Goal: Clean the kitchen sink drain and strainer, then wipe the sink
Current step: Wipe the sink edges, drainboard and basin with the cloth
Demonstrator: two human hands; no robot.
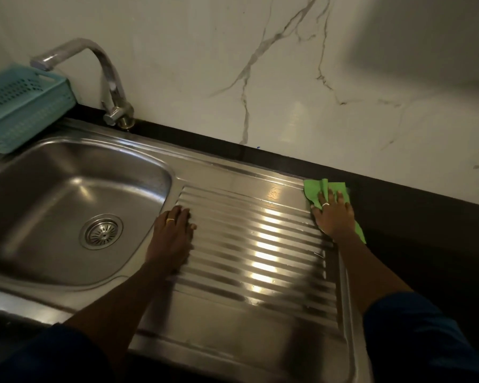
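Sink [75, 283] long axis left-right, bowl left; right hand [333, 217] flat on green cloth [314, 190], left hand [174, 230] flat, empty.

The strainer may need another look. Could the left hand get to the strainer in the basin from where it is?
Probably yes. The left hand rests flat on the draining board beside the basin, and nothing lies between it and the strainer.

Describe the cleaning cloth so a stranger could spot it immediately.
Start at the steel sink and follow its ribbed drainboard to the far right corner. There, under the flat right hand, lies the green cloth, the only bright green thing against grey steel and black counter.
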